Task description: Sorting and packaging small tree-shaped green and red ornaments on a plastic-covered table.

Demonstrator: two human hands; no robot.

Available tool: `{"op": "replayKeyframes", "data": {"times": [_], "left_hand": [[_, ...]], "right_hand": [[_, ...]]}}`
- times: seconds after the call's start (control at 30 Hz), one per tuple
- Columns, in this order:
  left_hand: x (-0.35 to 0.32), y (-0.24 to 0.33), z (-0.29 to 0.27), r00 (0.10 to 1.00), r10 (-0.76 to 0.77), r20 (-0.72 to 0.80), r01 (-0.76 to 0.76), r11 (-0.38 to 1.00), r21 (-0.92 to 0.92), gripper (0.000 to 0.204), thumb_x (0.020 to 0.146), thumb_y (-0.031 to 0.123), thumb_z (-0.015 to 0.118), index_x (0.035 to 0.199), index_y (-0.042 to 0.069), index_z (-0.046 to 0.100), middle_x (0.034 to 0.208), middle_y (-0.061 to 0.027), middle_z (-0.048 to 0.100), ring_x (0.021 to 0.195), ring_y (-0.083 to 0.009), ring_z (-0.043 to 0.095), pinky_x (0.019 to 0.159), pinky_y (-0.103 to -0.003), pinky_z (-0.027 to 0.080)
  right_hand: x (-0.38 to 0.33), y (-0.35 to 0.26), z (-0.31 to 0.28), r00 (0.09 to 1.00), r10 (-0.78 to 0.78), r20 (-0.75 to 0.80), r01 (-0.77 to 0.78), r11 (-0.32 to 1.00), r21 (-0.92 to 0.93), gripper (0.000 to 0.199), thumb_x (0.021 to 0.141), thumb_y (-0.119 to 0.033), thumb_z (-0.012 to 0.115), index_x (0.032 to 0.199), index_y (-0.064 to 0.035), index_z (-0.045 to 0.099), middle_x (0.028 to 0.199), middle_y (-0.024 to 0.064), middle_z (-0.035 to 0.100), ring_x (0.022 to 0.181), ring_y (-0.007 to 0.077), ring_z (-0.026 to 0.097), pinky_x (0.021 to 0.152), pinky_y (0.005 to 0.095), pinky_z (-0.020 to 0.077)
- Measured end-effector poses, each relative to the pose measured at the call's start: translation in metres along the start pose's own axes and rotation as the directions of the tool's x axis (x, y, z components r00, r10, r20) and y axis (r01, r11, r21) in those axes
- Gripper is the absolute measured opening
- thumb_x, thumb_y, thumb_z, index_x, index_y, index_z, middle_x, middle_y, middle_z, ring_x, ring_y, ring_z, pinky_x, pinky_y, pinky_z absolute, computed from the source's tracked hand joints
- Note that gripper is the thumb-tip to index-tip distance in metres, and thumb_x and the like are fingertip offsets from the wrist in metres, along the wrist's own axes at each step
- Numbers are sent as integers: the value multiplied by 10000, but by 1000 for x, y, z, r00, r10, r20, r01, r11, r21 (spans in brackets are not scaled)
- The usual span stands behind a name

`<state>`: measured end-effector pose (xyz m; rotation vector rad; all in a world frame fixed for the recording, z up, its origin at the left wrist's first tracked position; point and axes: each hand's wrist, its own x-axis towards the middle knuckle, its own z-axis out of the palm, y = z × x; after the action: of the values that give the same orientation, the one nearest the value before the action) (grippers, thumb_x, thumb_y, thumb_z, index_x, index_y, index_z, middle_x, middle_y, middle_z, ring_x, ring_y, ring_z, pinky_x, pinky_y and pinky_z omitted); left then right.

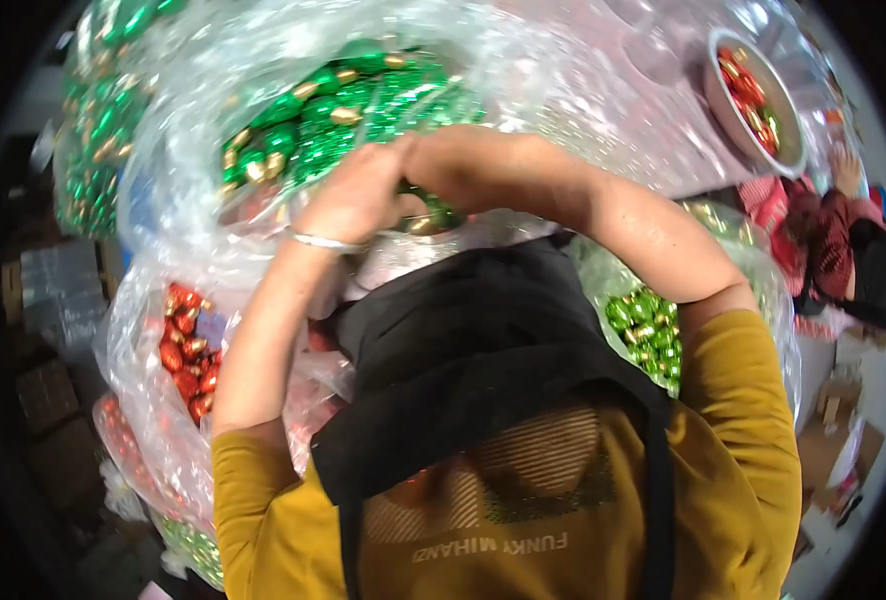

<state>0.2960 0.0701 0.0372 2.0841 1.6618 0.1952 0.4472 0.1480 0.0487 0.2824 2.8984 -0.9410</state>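
My left hand (348, 198) and my right hand (433, 168) meet in front of my chest, at the near edge of a pile of shiny green baubles with gold caps (348, 105). Both hands are closed, fingers curled in close together; what they hold is hidden and blurred. Just below the right hand, a few green and gold baubles (431, 215) show partly behind it. The green pile lies inside a large clear plastic bag (188, 165) with its mouth spread wide.
Red baubles (185, 365) sit in a clear bag to the left of my left arm. Light green baubles (648, 330) fill another bag by my right elbow. A pale bowl (791, 135) of red and gold baubles stands far right, near another person's hand (845, 172). Cardboard boxes (838, 440) lie lower right.
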Motion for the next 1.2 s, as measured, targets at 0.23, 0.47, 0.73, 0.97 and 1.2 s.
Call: {"op": "replayKeyframes", "data": {"times": [0.23,0.47,0.73,0.97,1.2], "left_hand": [[24,-9,5,992,52,115,-60,996,72,697,640,350,793,1184,1,532,1038,-207,613,943,-355,595,828,-403,472],[42,13,1,937,-168,305,142,984,106,722,648,385,787,1183,-12,510,1017,-206,610,894,-327,605,763,-388,479],[11,15,-5,976,-154,153,131,979,153,680,762,320,733,1298,5,456,963,-138,615,836,-276,605,780,-332,486],[-83,-6,-57,821,-380,-425,363,923,-124,459,827,68,665,1261,21,522,1018,-76,629,922,-140,582,833,-284,468],[-294,-115,-31,224,-671,-706,452,714,-535,273,898,122,602,1111,-48,594,915,-18,641,847,-110,591,761,-240,480]], "right_hand": [[-182,68,5,803,5,-596,188,947,261,201,890,-237,587,928,-41,611,866,77,631,773,144,606,659,273,485],[-423,182,316,284,924,255,-957,290,15,248,764,-249,634,840,-14,658,816,221,644,740,392,606,679,449,496],[-308,205,414,213,973,94,-948,182,260,397,802,-267,557,1170,-130,608,1311,152,501,1172,332,491,998,396,382],[-395,228,453,374,866,332,-927,333,174,387,733,-318,610,1014,-53,631,983,201,637,907,314,604,791,410,491],[-375,116,261,533,840,-99,188,-3,982,129,731,-167,541,777,-50,515,794,87,512,773,267,495,783,386,406]]}}
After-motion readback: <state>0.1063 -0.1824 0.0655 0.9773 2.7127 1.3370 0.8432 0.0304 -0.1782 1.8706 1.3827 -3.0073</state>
